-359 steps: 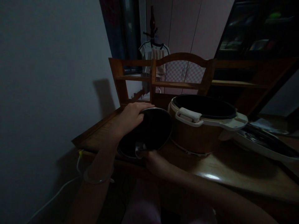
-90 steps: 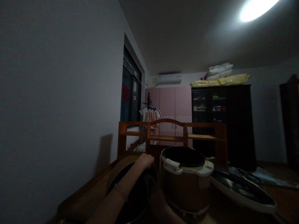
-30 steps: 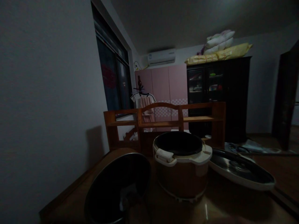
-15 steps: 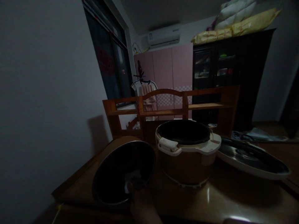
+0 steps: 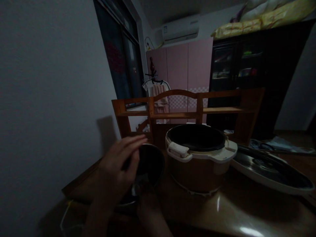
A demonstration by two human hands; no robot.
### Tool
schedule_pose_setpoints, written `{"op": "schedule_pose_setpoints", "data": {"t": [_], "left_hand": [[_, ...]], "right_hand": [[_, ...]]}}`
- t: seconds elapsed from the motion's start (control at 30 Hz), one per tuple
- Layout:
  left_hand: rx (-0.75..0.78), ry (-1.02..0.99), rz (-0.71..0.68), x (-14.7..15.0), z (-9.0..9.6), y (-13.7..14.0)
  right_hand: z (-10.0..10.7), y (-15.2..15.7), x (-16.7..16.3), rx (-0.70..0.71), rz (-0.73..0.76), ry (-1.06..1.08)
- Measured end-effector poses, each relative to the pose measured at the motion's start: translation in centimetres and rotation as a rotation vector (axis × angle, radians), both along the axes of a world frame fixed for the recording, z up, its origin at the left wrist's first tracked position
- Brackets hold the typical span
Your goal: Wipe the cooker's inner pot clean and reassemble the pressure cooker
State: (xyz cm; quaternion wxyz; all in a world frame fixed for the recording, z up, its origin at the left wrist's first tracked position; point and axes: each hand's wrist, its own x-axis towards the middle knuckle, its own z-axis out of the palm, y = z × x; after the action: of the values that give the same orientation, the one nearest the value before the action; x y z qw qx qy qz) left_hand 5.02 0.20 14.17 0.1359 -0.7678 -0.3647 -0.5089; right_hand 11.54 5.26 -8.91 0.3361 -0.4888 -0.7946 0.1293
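My left hand point(image 5: 118, 168) is raised in front of the left side of a dark inner pot point(image 5: 158, 159). Its fingers are stretched out with the thumb apart, and it holds nothing. The pot leans with its mouth tilted toward me on the wooden table. Inside its lower part, my right hand point(image 5: 149, 200) is closed on a crumpled white cloth point(image 5: 135, 190), though the fingers are dark and partly lost in shadow. Beside it on the right stands an electric cooker point(image 5: 197, 172) with a cream rim and handle, its lid off and a black interior.
The cooker's lid point(image 5: 271, 171) lies at the right on the glossy tabletop point(image 5: 197, 210). A low wooden shelf point(image 5: 177, 115) rises behind the cooker. A plain wall point(image 5: 54, 98) borders the left. A pale string point(image 5: 61, 222) hangs near the table's left corner.
My left hand has come into view from below and covers the pot's left side. My right hand stays low in the pot with the white cloth. The view has shifted slightly.
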Motion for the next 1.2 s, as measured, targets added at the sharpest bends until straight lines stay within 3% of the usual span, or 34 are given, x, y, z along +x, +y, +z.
{"op": "schedule_pose_setpoints", "data": {"t": [0.07, 0.13, 0.27, 0.4, 0.63, 0.97, 1.2], "left_hand": [[-0.070, 0.035, 0.143, -3.6, 0.3, 3.8], [-0.221, 0.110, 0.191, -6.5, 0.1, 7.0], [-0.536, 0.244, 0.013, -8.4, -0.6, 10.8], [-0.672, 0.391, -0.198, -7.6, -0.7, 12.3], [-0.780, 0.398, -0.209, -6.2, -0.4, 12.9], [-0.644, 0.381, -0.318, -5.3, -0.5, 14.0], [-0.676, 0.334, -0.311, -4.7, -0.1, 13.7]], "right_hand": [[-0.4, -0.2, 0.1, 0.028, 0.019, 0.054], [-0.8, -0.4, 0.3, 0.044, 0.030, 0.081], [-0.8, -0.4, 0.4, 0.028, 0.014, 0.055], [-0.4, -0.6, 0.5, 0.021, 0.009, 0.053], [-0.1, -0.6, 0.6, -0.011, 0.016, 0.072], [0.4, -1.0, 0.9, -0.049, -0.001, 0.095], [0.5, -2.1, 3.0, -0.077, -0.041, -0.172]]}}
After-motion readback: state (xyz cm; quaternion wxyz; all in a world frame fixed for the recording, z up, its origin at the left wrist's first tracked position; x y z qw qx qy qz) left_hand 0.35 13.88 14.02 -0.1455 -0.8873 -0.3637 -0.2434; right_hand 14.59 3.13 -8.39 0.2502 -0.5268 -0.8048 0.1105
